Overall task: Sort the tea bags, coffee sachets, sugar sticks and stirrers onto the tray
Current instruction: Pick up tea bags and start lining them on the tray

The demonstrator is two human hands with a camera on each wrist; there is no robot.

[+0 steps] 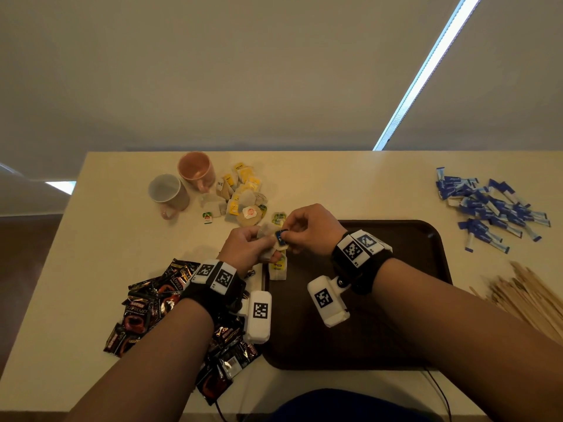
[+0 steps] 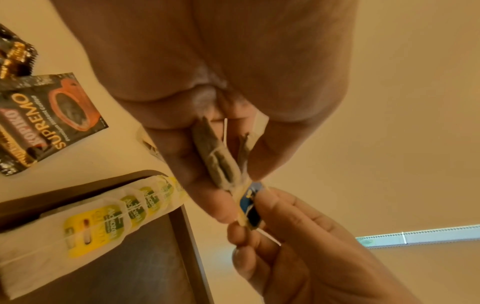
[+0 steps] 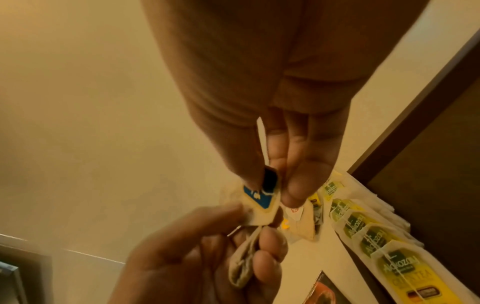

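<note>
both hands raised together just above the far left corner of the tray [image 1: 432,239]. left hand [image 1: 243,245] curled round a few loose tea bags [image 2: 221,164], thumb and fingers closed on their paper bodies. right hand [image 1: 307,229] pinching a small blue tag [image 1: 281,236] between thumb and fingertips [image 3: 293,185], the tag touching the top of the held tea bags; thin white string visible by the tag in the left wrist view.

directly below the hands, a row of yellow-and-green tea bags [image 1: 278,266] overlapping one another along the tray's left edge, partly on its rim. more tea bags in a loose heap [image 1: 243,196] on the worktop [image 1: 122,239], just far of the hands. two mugs left of that heap, a pink one [image 1: 196,169] farther off and a grey one [image 1: 167,190] nearer, both lying on their sides with mouths toward the camera.

black coffee sachets [image 1: 146,309] piled on the near left of the worktop, partly under the left forearm and reaching to the tray's left side. blue-and-white sugar sticks [image 1: 490,208] scattered at the far right, well apart from the tray. wooden stirrers [image 1: 530,296] fanned out at the near right, just beside the tray's right edge.

dark brown tray bare across its middle and right.
</note>
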